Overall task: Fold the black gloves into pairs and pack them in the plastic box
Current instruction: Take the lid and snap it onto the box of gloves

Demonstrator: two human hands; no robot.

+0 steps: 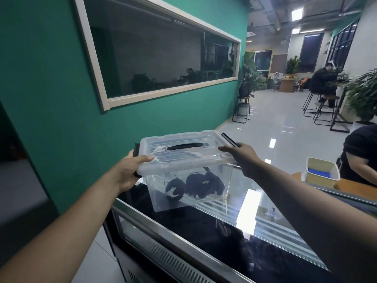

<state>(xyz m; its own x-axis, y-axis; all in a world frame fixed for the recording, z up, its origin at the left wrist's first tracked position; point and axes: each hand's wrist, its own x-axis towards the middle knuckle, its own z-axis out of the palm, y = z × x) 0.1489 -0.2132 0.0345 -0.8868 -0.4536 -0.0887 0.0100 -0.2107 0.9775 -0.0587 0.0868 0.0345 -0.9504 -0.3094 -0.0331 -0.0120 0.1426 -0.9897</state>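
A clear plastic box (161,193) with its clear lid (183,139) on and a black handle (185,146) stands on the glossy black counter (224,237). Several folded black gloves (193,185) lie on its floor, seen through the front wall. My left hand (128,170) grips the box's left end, thumb on the lid's rim, fingers round the black side latch (135,151). My right hand (242,158) holds the right end, thumb on the lid by the raised black latch (229,139).
The counter is a glass-topped cabinet with a metal front edge (183,235). A cream bin (322,170) with something blue inside stands at the right. A person's arm in black (359,158) is beside it. A green wall (51,99) lies left; stools and seated people are far back.
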